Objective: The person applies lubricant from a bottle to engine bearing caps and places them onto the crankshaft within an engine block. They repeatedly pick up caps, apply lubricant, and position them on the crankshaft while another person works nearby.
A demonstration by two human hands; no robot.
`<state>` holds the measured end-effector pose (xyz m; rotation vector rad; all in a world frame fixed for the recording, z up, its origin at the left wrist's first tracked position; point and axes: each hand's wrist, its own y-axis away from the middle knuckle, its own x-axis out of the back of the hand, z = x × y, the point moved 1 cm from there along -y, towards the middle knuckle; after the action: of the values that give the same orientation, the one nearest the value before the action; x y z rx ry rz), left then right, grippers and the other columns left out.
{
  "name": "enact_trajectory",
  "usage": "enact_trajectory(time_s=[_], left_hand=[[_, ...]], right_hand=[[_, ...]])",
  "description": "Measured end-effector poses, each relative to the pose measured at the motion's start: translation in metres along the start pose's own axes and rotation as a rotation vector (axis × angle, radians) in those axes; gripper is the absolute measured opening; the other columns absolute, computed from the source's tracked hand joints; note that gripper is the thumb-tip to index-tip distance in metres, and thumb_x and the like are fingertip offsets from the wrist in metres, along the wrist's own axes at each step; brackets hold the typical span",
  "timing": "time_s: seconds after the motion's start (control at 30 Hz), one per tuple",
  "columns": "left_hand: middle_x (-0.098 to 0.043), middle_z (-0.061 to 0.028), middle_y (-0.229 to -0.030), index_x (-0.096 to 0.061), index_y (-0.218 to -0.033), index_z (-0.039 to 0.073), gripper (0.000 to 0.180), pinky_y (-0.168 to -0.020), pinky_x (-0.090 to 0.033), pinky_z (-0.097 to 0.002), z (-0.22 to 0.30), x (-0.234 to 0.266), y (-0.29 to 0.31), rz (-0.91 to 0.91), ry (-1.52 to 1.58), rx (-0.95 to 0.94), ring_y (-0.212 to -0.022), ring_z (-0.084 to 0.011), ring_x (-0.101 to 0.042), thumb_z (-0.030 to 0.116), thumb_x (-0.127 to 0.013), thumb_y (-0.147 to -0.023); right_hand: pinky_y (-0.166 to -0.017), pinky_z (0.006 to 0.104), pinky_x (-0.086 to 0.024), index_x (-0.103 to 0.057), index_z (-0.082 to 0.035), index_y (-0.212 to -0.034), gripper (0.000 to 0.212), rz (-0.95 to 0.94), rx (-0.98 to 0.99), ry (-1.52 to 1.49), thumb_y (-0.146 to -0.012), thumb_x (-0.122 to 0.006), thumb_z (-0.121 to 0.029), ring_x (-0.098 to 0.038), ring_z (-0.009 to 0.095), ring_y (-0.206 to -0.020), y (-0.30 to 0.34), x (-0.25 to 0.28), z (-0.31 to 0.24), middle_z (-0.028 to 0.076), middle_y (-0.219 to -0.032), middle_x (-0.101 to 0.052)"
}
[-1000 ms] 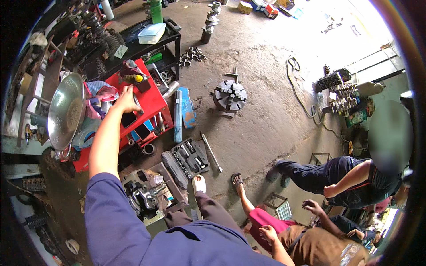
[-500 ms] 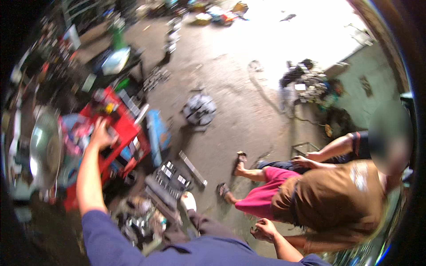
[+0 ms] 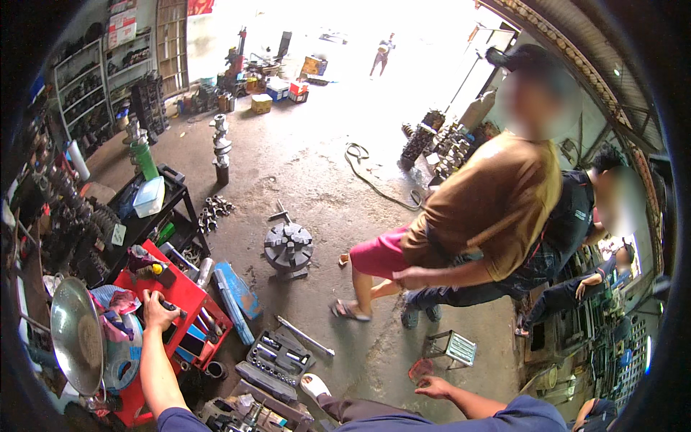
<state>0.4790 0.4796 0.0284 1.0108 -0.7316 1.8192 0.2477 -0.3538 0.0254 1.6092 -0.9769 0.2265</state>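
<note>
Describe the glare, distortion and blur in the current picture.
Head view: glare bleaches the floor to white toward the top; head view: the beam at upper right bows along the dark rim; head view: a soft blur covers the head of the person in brown; head view: the left hand, socket set and chuck look fairly crisp.

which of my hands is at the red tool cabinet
Your left hand: it is at the red tool cabinet, while your right hand is well away from it, nearer the small metal stool.
</note>
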Motion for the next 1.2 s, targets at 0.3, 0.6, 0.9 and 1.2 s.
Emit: enact_trajectory(time_s=[0.3, 0.6, 0.9, 1.2], left_hand=[[-0.044, -0.0181, -0.129, -0.063, -0.099, 0.010, 0.055, -0.100, -0.045, -0.0475, -0.014, -0.012, -0.008, -0.014, 0.050, -0.107, -0.114, -0.0363, -0.049, 0.045, -0.088, -0.064], [-0.045, -0.0191, -0.125, -0.060, -0.104, 0.009, 0.070, -0.096, -0.047, -0.0514, 0.033, 0.016, 0.036, 0.178, -0.043, -0.325, -0.113, -0.0362, -0.050, 0.052, -0.090, -0.058], [-0.056, -0.0159, -0.125, -0.059, -0.112, 0.007, 0.064, -0.104, -0.044, -0.0446, 0.088, 0.057, 0.187, 0.252, -0.061, -0.399, -0.121, -0.0356, -0.052, 0.023, -0.090, -0.059], [-0.045, -0.0151, -0.113, -0.049, -0.093, 0.003, 0.061, -0.084, -0.048, -0.0402, 0.085, 0.068, 0.352, 0.153, 0.045, -0.027, -0.101, -0.0315, -0.053, 0.025, -0.088, -0.052]], right_hand=[[-0.091, 0.0433, -0.050, -0.065, -0.007, -0.118, 0.055, 0.025, -0.059, 0.060, -0.083, -0.070, -0.050, -0.064, 0.033, -0.108, -0.003, -0.002, 0.011, 0.017, -0.114, -0.068], [-0.093, 0.0427, -0.050, -0.066, -0.008, -0.118, 0.053, 0.069, -0.063, -0.008, -0.083, -0.070, -0.049, -0.064, 0.033, -0.110, 0.004, -0.001, -0.007, 0.017, -0.114, -0.068], [-0.064, 0.0288, -0.049, -0.063, -0.005, -0.112, 0.031, -0.037, -0.131, -0.553, -0.089, -0.073, -0.023, -0.065, 0.014, -0.080, -0.014, -0.019, 0.012, 0.005, -0.099, -0.069], [-0.049, 0.0282, -0.048, -0.061, -0.006, -0.111, 0.027, -0.223, -0.153, -0.530, -0.091, -0.071, -0.021, -0.065, 0.015, -0.066, -0.062, -0.026, 0.010, 0.006, -0.094, -0.069]])
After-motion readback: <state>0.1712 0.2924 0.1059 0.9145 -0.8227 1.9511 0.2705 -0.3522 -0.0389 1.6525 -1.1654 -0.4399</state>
